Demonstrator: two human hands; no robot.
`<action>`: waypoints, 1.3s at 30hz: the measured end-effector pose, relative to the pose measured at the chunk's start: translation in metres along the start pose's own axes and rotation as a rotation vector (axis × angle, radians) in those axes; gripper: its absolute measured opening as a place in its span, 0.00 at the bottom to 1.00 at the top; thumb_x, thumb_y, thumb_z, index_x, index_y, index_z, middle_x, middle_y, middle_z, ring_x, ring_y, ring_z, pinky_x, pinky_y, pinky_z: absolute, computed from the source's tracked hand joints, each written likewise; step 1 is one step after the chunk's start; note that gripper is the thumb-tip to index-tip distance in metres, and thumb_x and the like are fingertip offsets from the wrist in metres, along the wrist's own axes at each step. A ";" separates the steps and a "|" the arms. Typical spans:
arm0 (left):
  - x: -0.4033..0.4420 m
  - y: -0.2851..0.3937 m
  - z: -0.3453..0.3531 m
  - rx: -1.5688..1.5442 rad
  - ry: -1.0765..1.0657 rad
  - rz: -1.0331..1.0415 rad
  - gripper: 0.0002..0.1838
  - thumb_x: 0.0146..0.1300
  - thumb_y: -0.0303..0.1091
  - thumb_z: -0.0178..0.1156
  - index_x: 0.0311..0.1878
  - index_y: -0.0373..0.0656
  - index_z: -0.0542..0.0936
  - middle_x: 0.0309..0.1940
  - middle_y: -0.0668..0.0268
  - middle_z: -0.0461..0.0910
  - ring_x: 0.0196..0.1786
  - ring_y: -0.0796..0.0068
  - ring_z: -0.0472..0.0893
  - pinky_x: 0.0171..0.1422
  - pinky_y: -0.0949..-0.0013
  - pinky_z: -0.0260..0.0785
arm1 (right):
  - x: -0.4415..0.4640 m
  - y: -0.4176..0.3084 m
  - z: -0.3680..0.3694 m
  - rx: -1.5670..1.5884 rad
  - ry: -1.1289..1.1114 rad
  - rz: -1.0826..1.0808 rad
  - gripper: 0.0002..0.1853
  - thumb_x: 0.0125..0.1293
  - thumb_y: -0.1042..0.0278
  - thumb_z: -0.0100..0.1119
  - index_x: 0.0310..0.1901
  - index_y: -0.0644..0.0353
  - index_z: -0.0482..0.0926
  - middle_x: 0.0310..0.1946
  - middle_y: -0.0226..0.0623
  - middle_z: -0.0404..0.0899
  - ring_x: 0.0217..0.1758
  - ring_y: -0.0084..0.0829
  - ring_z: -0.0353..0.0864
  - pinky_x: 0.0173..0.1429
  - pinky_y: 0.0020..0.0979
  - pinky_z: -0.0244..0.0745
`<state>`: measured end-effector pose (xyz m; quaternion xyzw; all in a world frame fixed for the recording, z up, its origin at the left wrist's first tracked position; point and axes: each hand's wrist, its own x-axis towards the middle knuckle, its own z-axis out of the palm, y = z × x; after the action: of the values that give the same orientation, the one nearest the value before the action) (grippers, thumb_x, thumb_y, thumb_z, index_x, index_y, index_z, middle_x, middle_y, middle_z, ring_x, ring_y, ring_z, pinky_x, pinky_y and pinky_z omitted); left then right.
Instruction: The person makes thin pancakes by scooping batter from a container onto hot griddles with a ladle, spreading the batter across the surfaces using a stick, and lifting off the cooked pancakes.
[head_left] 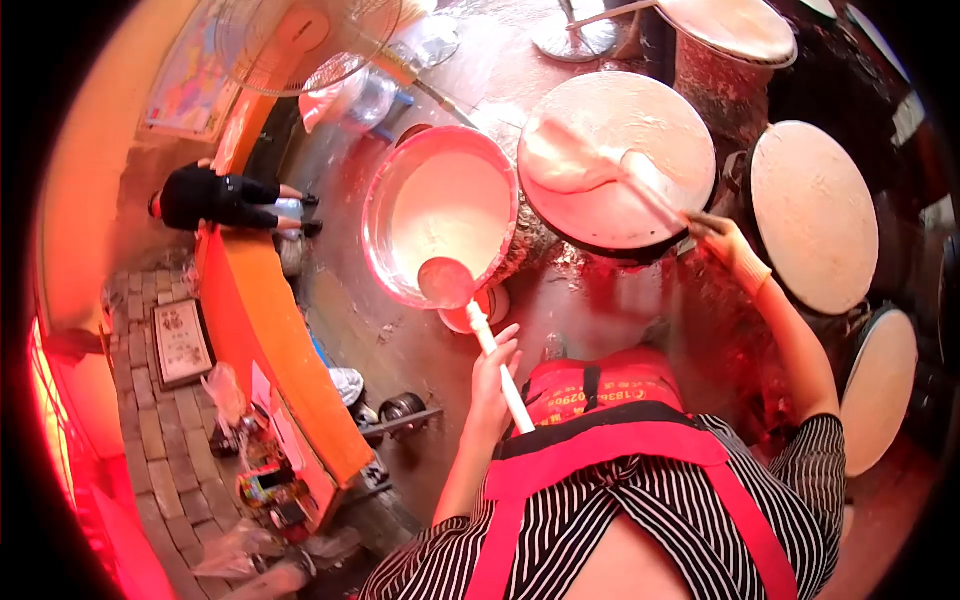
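My left hand (492,378) is closed around the white handle of a ladle (446,284). The ladle's bowl rests at the near edge of a large round tub (372,215), over the pale batter (452,205) inside. My right hand (728,250), in a light glove, grips a wooden spreader (652,190). The spreader's far end reaches over a round griddle (690,130) and touches a thick patch of batter (565,158) on its left half. A thin whitish layer covers much of the griddle.
More round griddles (815,215) stand along the right and top right. A pedestal fan (305,30) is at upper left. A person in dark clothes (205,198) is by an orange counter (240,300). A small wheel (402,408) lies on the floor at left.
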<state>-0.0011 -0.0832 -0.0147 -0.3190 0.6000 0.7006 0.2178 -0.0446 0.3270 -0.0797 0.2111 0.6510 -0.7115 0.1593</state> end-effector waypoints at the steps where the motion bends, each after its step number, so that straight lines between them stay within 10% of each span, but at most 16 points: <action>1: 0.001 0.008 0.003 -0.020 -0.018 0.004 0.17 0.61 0.26 0.56 0.54 0.41 0.76 0.54 0.71 0.76 0.54 0.85 0.71 0.61 0.77 0.62 | 0.017 0.017 0.008 0.013 0.077 -0.091 0.18 0.67 0.63 0.55 0.58 0.54 0.76 0.17 0.20 0.68 0.14 0.14 0.60 0.18 0.19 0.55; 5: 0.034 0.026 -0.020 0.104 -0.164 -0.003 0.14 0.61 0.26 0.58 0.51 0.40 0.78 0.48 0.71 0.78 0.40 0.89 0.74 0.43 0.86 0.68 | -0.032 0.024 0.058 -0.015 0.047 -0.027 0.19 0.68 0.61 0.54 0.59 0.49 0.75 0.17 0.18 0.64 0.15 0.14 0.57 0.19 0.19 0.53; 11: 0.100 0.034 -0.102 0.242 -0.348 -0.009 0.15 0.60 0.27 0.59 0.51 0.39 0.79 0.50 0.68 0.76 0.51 0.84 0.72 0.50 0.83 0.65 | -0.138 0.123 0.117 0.274 0.286 -0.056 0.22 0.69 0.63 0.51 0.63 0.57 0.69 0.14 0.19 0.62 0.12 0.13 0.54 0.15 0.20 0.50; 14: 0.106 0.039 -0.149 0.230 -0.360 -0.012 0.17 0.60 0.29 0.59 0.53 0.36 0.78 0.56 0.66 0.73 0.60 0.79 0.67 0.60 0.77 0.61 | -0.083 0.096 0.223 0.853 0.197 -0.247 0.25 0.72 0.51 0.41 0.66 0.50 0.65 0.11 0.18 0.51 0.09 0.16 0.49 0.12 0.21 0.46; 19: 0.076 0.054 -0.213 0.142 -0.268 0.013 0.18 0.61 0.28 0.57 0.55 0.36 0.75 0.61 0.64 0.70 0.62 0.78 0.68 0.61 0.76 0.62 | 0.137 0.028 0.360 0.460 0.599 -0.323 0.24 0.63 0.69 0.52 0.62 0.45 0.70 0.20 0.17 0.62 0.15 0.13 0.56 0.18 0.20 0.52; 24: 0.060 0.046 -0.273 0.177 -0.112 0.081 0.21 0.61 0.27 0.57 0.58 0.38 0.73 0.63 0.66 0.68 0.63 0.81 0.66 0.61 0.76 0.63 | 0.293 0.003 0.402 0.237 1.176 -0.517 0.18 0.70 0.60 0.42 0.48 0.66 0.74 0.36 0.58 0.78 0.43 0.58 0.75 0.48 0.45 0.68; 31: 0.080 0.045 -0.287 0.190 -0.200 0.035 0.21 0.60 0.26 0.57 0.58 0.38 0.73 0.54 0.69 0.76 0.46 0.87 0.72 0.51 0.84 0.63 | 0.178 0.061 0.414 0.402 1.081 -0.379 0.22 0.72 0.57 0.45 0.58 0.66 0.70 0.38 0.51 0.79 0.41 0.40 0.78 0.49 0.37 0.69; 36: 0.079 0.050 -0.254 0.166 -0.330 0.035 0.20 0.59 0.28 0.58 0.56 0.36 0.75 0.54 0.66 0.76 0.58 0.77 0.68 0.65 0.73 0.54 | 0.073 0.058 0.367 0.691 0.805 -0.228 0.23 0.71 0.53 0.47 0.66 0.36 0.60 0.17 0.22 0.62 0.11 0.16 0.56 0.11 0.22 0.53; 39: 0.067 0.051 -0.240 0.112 -0.358 0.031 0.20 0.59 0.27 0.57 0.56 0.35 0.75 0.54 0.64 0.75 0.60 0.76 0.68 0.67 0.73 0.53 | 0.050 0.040 0.330 0.725 0.886 -0.191 0.12 0.71 0.54 0.46 0.53 0.43 0.68 0.17 0.24 0.62 0.11 0.18 0.56 0.11 0.24 0.52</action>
<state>-0.0387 -0.3328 -0.0449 -0.1673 0.5944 0.7149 0.3280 -0.0985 -0.0029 -0.1186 0.4702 0.3865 -0.7440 -0.2758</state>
